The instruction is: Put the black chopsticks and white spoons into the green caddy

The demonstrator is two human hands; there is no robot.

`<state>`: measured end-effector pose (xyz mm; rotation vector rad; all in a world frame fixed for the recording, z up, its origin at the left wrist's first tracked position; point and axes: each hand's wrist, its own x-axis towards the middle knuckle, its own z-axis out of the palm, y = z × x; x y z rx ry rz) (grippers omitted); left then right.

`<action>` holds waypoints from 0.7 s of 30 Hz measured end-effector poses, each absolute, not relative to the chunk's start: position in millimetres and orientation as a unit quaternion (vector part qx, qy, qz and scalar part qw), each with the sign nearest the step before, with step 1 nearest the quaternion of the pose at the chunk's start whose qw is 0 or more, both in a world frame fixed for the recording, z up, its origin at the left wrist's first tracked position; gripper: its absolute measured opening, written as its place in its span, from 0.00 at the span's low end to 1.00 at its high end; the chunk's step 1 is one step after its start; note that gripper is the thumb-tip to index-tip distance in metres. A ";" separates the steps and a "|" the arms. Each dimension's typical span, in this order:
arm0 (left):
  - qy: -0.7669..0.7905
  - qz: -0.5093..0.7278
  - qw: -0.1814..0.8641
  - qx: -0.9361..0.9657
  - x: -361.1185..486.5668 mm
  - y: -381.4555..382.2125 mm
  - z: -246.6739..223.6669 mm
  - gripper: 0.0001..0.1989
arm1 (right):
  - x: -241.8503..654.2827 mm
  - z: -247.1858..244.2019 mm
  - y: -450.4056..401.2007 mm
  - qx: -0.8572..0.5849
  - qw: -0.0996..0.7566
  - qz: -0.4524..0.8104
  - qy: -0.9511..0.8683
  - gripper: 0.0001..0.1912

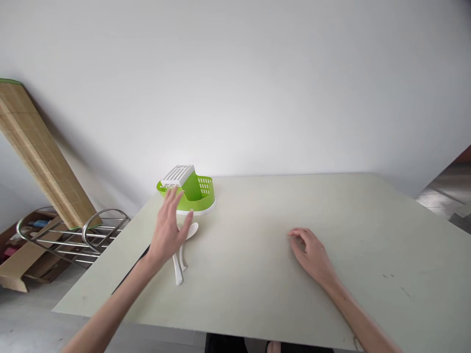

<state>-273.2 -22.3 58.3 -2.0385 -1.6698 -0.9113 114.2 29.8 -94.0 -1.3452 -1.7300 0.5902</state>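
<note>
My left hand [170,228] is raised over the left part of the table, fingers spread and nothing in them. Its fingertips overlap the near side of a green and white plastic cutlery holder [195,203] in view; contact cannot be made out. Below the hand lie a white spoon [192,230] and a second white utensil [177,270], whose upper end is hidden. A thin dark strip [128,273] runs partly under my left forearm. To the right, my right hand [311,255] rests on the tabletop, loosely curled, with a gap between thumb and fingers and nothing held.
The pale table [250,274] stands against a white wall [257,88]. On the floor at left are a metal rack [91,240] and an open cardboard box [25,257]. A rolled bamboo mat [44,157] leans above the rack.
</note>
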 end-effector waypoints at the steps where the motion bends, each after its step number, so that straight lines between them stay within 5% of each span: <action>1: -0.598 -0.332 0.187 -0.705 -283.0 -16.9 63.5 0.33 | 113.9 -94.3 30.0 -0.537 0.423 0.236 -0.690 0.12; 21: -0.592 -0.235 0.221 -0.738 -348.5 25.6 63.6 0.34 | 114.4 -91.0 29.8 -0.535 0.405 0.240 -0.701 0.12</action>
